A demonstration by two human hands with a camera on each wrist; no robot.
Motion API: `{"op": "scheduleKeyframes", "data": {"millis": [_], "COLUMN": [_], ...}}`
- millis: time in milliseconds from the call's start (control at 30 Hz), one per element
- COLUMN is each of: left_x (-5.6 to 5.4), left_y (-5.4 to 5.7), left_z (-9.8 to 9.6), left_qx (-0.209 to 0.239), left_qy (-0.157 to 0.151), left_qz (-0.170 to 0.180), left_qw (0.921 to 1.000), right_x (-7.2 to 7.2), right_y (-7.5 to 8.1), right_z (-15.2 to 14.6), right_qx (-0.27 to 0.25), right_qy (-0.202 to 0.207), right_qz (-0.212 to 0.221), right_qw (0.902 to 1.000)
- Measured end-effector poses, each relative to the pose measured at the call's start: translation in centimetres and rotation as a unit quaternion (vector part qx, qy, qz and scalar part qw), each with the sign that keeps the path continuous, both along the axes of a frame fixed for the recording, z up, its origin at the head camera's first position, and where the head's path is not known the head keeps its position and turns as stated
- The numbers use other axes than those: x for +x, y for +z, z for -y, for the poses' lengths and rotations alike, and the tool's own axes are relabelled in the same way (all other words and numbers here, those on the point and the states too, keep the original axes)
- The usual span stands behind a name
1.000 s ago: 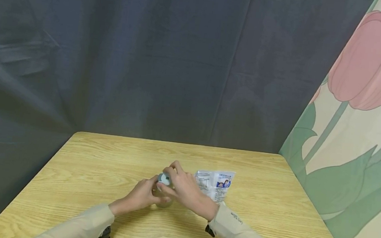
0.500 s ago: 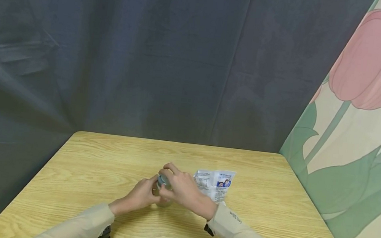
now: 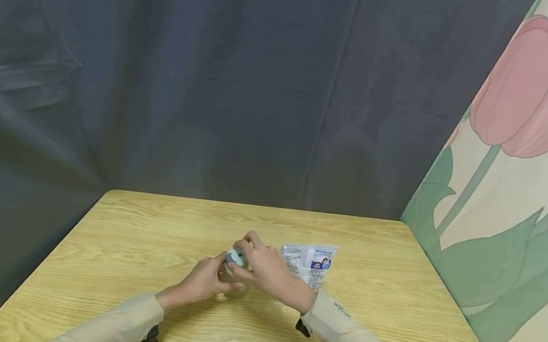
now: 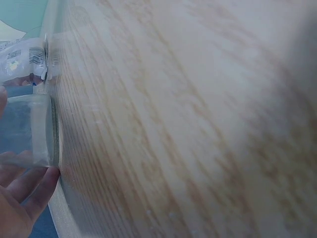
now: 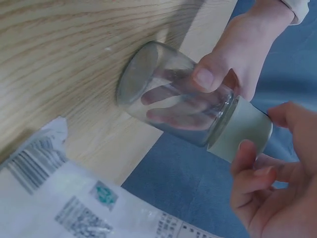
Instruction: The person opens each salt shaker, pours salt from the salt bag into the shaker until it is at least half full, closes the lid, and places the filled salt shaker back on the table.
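Note:
A clear glass bottle [image 5: 141,84] with a pale grey-green cap [image 5: 242,130] stands upright on the wooden table. My left hand [image 3: 200,280] grips the bottle's body, thumb on one side and fingers showing through the glass on the other. In the left wrist view, fingertips reach down to the base of the bottle [image 4: 22,124]. My right hand [image 3: 268,272] pinches the cap from the side with thumb and fingers. Nothing shows inside the bottle through the glass.
A white printed plastic packet [image 3: 316,268] lies just right of the bottle, partly behind my right hand. The wooden table [image 3: 149,230] meets a dark curtain [image 3: 240,107] at the back and a tulip-patterned cloth [image 3: 507,215] on the right.
My right hand's fingers have curled further round the cap, covering its top, then moved back so the top shows again. The left hand and the packet have stayed put.

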State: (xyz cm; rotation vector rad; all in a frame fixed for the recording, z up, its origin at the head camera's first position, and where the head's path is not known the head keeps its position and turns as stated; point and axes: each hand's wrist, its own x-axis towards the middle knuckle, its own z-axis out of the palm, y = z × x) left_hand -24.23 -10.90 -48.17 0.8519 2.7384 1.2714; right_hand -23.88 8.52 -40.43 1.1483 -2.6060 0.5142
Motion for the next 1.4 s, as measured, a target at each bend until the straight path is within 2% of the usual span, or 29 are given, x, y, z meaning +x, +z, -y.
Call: {"op": "scheduleKeyframes", "data": {"millis": [233, 400, 567, 700, 900, 1000, 1200, 1400], "left_x": [-0.06, -0.1, -0.04, -0.06, -0.03, -0.02, 0.06, 0.02], "left_y": [-0.1, -0.09, -0.02, -0.03, 0.0, 0.01, 0.09, 0.03], "left_z": [0.12, 0.17, 0.16, 0.11, 0.01, -0.03, 0.03, 0.12], "left_qx": [0.011, -0.003, -0.015, -0.006, 0.01, 0.011, 0.008, 0.003], "left_qy": [-0.017, -0.008, -0.001, -0.002, -0.002, -0.002, -0.004, -0.006], "left_qz": [-0.019, -0.029, -0.021, -0.016, 0.006, 0.011, 0.005, -0.012], "left_qw": [0.9996, 0.9995, 0.9997, 0.9999, 0.9999, 0.9999, 0.9999, 0.9999], "right_x": [-0.01, -0.05, 0.02, 0.13, 0.17, 0.11, 0.05, 0.13], "right_y": [0.26, 0.16, 0.24, 0.3, 0.24, 0.17, 0.2, 0.16], "right_z": [0.12, 0.19, 0.19, 0.08, 0.01, 0.01, 0.04, 0.04], "right_qx": [0.002, -0.004, -0.005, 0.002, -0.009, -0.013, -0.009, -0.006], "right_qy": [0.016, 0.028, 0.034, 0.025, -0.019, -0.028, -0.011, 0.009], "right_qz": [-0.008, -0.01, -0.012, -0.01, 0.019, 0.019, -0.013, -0.017], "right_qw": [0.9998, 0.9995, 0.9993, 0.9996, 0.9996, 0.9993, 0.9998, 0.9998]}}
